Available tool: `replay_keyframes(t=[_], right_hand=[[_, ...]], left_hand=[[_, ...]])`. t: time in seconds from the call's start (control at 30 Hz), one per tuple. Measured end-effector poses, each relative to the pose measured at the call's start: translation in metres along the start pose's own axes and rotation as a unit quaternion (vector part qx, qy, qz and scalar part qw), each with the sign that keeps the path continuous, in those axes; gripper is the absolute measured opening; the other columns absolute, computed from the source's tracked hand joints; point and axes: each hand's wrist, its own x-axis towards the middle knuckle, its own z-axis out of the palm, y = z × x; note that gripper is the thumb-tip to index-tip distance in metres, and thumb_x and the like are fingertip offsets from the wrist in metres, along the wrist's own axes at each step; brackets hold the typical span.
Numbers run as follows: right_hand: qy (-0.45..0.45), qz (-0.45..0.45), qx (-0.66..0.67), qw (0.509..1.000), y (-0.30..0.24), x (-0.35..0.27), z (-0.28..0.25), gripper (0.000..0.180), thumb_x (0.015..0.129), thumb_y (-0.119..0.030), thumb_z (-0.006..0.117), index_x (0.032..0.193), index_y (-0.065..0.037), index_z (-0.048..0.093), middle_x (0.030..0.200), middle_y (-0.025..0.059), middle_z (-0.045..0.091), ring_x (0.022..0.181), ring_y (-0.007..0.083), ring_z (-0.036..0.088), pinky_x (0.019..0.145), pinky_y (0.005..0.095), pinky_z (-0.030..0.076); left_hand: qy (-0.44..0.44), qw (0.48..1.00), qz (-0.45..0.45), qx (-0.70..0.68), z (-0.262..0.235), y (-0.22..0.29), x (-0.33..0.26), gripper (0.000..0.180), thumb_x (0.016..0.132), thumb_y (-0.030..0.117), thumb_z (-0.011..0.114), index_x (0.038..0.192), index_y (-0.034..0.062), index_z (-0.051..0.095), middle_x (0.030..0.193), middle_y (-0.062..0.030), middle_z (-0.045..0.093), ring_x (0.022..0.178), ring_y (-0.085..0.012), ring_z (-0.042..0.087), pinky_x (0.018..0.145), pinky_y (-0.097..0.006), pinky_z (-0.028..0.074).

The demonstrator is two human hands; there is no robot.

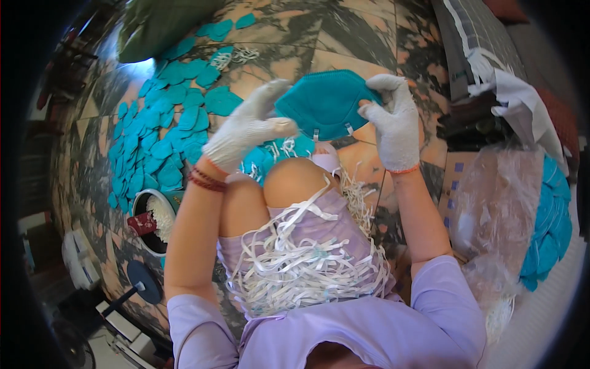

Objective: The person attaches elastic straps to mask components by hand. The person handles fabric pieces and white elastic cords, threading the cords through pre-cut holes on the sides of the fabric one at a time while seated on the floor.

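Observation:
A teal folded face mask [326, 101] is held up above my knees, with two small white tabs on its lower edge. My right hand [393, 120], in a white knit glove, pinches its right end between thumb and fingers. At the mask's left end is my left hand [249, 126], gloved the same way, its thumb by the lower edge and its fingers curled by the upper corner; their exact contact is partly hidden. A tangled heap of white elastic straps [307, 270] covers my lap.
Many teal masks [163, 138] spread over the marble floor [356, 37] at the left. A round pot [144, 230] with white bits stands left of my legs. More teal masks [547, 215] lie by a clear plastic bag [498, 209] at the right. Loose straps [356, 190] hang beside my knee.

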Motion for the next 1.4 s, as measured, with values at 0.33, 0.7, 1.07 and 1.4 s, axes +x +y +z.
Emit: replay_keyframes(t=[0.33,0.7,1.07,1.4], right_hand=[[-0.109,0.176,0.165,0.964,0.0,0.007,0.056,0.029,0.084,-0.019,0.07,0.107,-0.002,0.063,0.092,0.0027,0.064,0.084,0.0106,0.059,0.077,0.027,0.048],[-0.017,0.021,-0.019,0.999,0.017,0.007,0.086,0.009,0.091,-0.015,0.062,0.087,-0.007,0.062,0.073,-0.0037,0.058,0.06,0.0067,0.049,0.052,0.0259,0.04],[-0.123,0.024,-0.186,0.975,-0.013,-0.062,0.092,0.024,0.093,-0.024,0.064,0.089,0.0,0.063,0.075,0.0089,0.063,0.063,0.019,0.056,0.058,0.0334,0.045],[-0.092,-0.039,-0.231,0.968,-0.032,-0.092,0.083,0.032,0.093,-0.032,0.063,0.087,-0.001,0.065,0.07,0.0133,0.063,0.061,0.0184,0.059,0.057,0.0326,0.046]], left_hand=[[0.136,0.987,-0.019,-0.082,0.014,-0.016,0.009,0.027,0.095,0.029,0.056,0.102,0.0028,0.055,0.095,0.0008,0.055,0.084,-0.0075,0.051,0.079,-0.023,0.043],[0.089,0.877,-0.116,-0.458,0.014,0.001,0.002,0.011,0.093,0.014,0.052,0.082,0.0128,0.052,0.061,0.0093,0.04,0.042,-0.0013,0.032,0.035,-0.017,0.022],[0.255,0.778,-0.04,-0.572,-0.004,-0.016,0.028,0.016,0.093,0.012,0.052,0.077,0.0133,0.048,0.06,0.0042,0.039,0.043,-0.0044,0.035,0.034,-0.019,0.026],[0.331,0.905,0.056,-0.26,0.008,-0.033,0.032,0.013,0.087,0.005,0.049,0.081,0.0034,0.06,0.066,-0.0065,0.055,0.05,-0.0151,0.05,0.04,-0.028,0.039]])
